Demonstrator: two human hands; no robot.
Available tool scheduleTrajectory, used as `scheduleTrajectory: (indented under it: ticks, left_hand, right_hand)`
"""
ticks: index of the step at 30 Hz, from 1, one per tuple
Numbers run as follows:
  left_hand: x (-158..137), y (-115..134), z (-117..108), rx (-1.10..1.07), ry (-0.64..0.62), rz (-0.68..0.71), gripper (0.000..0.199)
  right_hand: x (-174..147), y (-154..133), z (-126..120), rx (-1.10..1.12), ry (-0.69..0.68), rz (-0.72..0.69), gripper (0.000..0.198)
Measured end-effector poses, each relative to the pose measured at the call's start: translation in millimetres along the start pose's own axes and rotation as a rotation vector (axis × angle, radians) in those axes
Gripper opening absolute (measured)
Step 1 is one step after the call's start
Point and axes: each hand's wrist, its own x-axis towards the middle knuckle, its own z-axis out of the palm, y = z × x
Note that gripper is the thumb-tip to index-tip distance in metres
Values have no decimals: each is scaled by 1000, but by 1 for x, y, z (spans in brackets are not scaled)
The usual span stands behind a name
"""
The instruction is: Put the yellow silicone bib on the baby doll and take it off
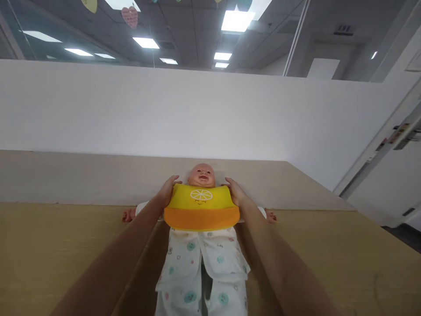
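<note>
A baby doll (201,176) lies on its back, its head toward the wall and its arms stretched out to both sides. Over its chest lies a yellow bib (217,198) with an orange pocket, a white citrus slice and a smiling face printed on it. My left hand (168,191) grips the bib's upper left edge beside the doll's shoulder. At the upper right edge, my right hand (236,193) holds the bib in the same way. The doll's patterned white clothes (187,263) show below the bib; its neck and upper arms are partly hidden.
The doll lies on a tan table (329,245) with a greyish strip (82,175) along the back. A white wall (148,109) with glass above stands behind it. A white door (394,184) is at the right.
</note>
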Motion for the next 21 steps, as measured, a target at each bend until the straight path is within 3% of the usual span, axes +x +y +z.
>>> scheduleTrajectory:
  ticks: [6,10,16,21]
  left_hand:
    - [19,-4,-1,-167,-183,-36,49]
    - [15,-7,-3,-188,-222,-41,56]
    - [-13,-16,-4,-170,-238,-31,63]
    - [-58,-29,2,-233,-194,-1,53]
  right_hand:
    - [12,5,0,19,-110,-13,73]
    - [6,7,2,44,-111,-69,68]
    - [-29,13,11,88,-104,-95,65]
    - [-75,28,17,127,-105,-115,60]
